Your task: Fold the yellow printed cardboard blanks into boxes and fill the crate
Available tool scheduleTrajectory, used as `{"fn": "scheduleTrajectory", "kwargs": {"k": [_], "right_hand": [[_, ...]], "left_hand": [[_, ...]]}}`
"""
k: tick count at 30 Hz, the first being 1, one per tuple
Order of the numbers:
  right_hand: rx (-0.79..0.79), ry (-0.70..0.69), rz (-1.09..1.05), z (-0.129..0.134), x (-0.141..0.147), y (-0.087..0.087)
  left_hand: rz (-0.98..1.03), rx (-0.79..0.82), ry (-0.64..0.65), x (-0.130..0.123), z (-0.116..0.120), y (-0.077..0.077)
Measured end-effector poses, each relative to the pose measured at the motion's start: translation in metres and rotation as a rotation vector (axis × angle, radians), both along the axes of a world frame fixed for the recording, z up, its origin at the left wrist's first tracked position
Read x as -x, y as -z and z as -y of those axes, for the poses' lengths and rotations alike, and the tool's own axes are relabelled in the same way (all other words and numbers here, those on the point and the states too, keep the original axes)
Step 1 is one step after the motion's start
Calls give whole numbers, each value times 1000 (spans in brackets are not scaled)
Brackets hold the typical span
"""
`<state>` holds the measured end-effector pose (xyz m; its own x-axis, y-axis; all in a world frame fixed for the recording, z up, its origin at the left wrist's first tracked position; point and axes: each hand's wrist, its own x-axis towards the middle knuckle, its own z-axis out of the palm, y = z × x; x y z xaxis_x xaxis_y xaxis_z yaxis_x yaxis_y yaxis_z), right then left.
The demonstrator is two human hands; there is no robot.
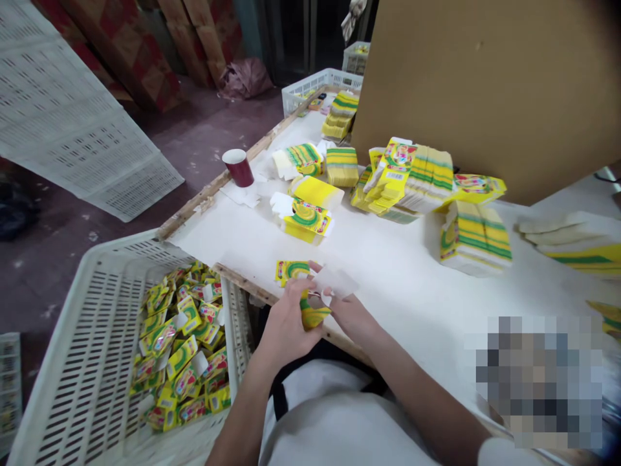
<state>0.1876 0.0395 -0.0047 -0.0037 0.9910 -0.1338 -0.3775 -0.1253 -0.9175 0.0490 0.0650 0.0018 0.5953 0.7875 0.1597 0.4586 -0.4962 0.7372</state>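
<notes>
Close to the table's front edge, my left hand (290,317) is wrapped round a small yellow and green carton (315,316). My right hand (348,312) pinches white paper-like flaps (337,279) at the carton's upper side; whether these belong to the carton I cannot tell. Just beyond my left fingers, another yellow carton (290,270) lies flat on the white tabletop (233,239). Further back are a loose group of yellow cartons (310,220) and a stack of flat cartons (478,236).
To the left stands a white crate (92,310) holding many small yellow cartons (184,349). A maroon cup (239,169) is by the wooden table edge. More carton stacks (422,175) lie before a large cardboard sheet (485,84). Stacked white crates (87,123) lean at upper left.
</notes>
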Motion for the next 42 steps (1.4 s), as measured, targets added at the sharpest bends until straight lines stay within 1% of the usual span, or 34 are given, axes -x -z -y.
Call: {"fn": "scheduleTrajectory", "kwargs": {"k": [2,4,5,6,7,8,10,11,12,13,15,16,18,20,22,24,25,29,31,33,36,37,38,40,42], "right_hand": [[-162,-37,238,4,-1,1],[-332,-109,505,6,-2,2],[-395,-122,614,7,-2,3],[-432,-119,693,6,-2,5],[-439,-87,738,5,-2,7],[-424,-25,758,3,-3,10],[-357,145,747,0,-5,17],[-327,205,733,-1,-6,20],[-309,223,728,-2,-8,23],[-312,196,740,-3,-10,25],[-355,52,805,-2,-15,25],[-380,-18,841,-1,-18,24],[-427,-102,887,0,-26,19],[-459,-188,885,-1,-35,13],[-489,-312,861,-4,-43,7],[-513,-392,839,-6,-45,5],[-518,-391,837,-7,-44,7],[-477,-229,911,-4,-28,21],[-467,-196,940,-1,-24,24],[-483,-234,931,-1,-27,20],[-509,-354,885,-3,-36,7],[-500,-374,869,-4,-37,4],[-483,-363,848,-5,-37,3],[-424,-263,787,-6,-33,4],[-367,-147,706,-5,-26,10]], "left_hand": [[8,67,18,0,-1,4],[18,54,34,-2,-2,10],[36,21,15,-3,-2,14],[59,-15,-28,-3,-2,17],[77,-44,-89,-4,-1,20],[79,-58,-156,-3,-1,21],[19,-71,-262,0,0,23],[-32,-74,-280,2,0,23],[-74,-72,-280,5,0,22],[-95,-67,-273,8,0,21],[-85,-48,-255,14,-1,18],[-75,-36,-246,17,-1,17],[-74,-14,-230,23,-3,13],[-90,17,-196,28,-7,10],[-115,32,-158,32,-10,7],[-146,21,-143,33,-13,4],[-156,9,-149,33,-14,4],[-153,-30,-182,29,-16,3],[-153,-27,-179,30,-17,3],[-160,-2,-156,31,-18,3],[-168,28,-108,32,-18,4],[-175,26,-95,31,-17,5],[-181,17,-93,30,-16,5],[-192,-7,-110,28,-15,7],[-197,-24,-137,29,-15,7]]}}
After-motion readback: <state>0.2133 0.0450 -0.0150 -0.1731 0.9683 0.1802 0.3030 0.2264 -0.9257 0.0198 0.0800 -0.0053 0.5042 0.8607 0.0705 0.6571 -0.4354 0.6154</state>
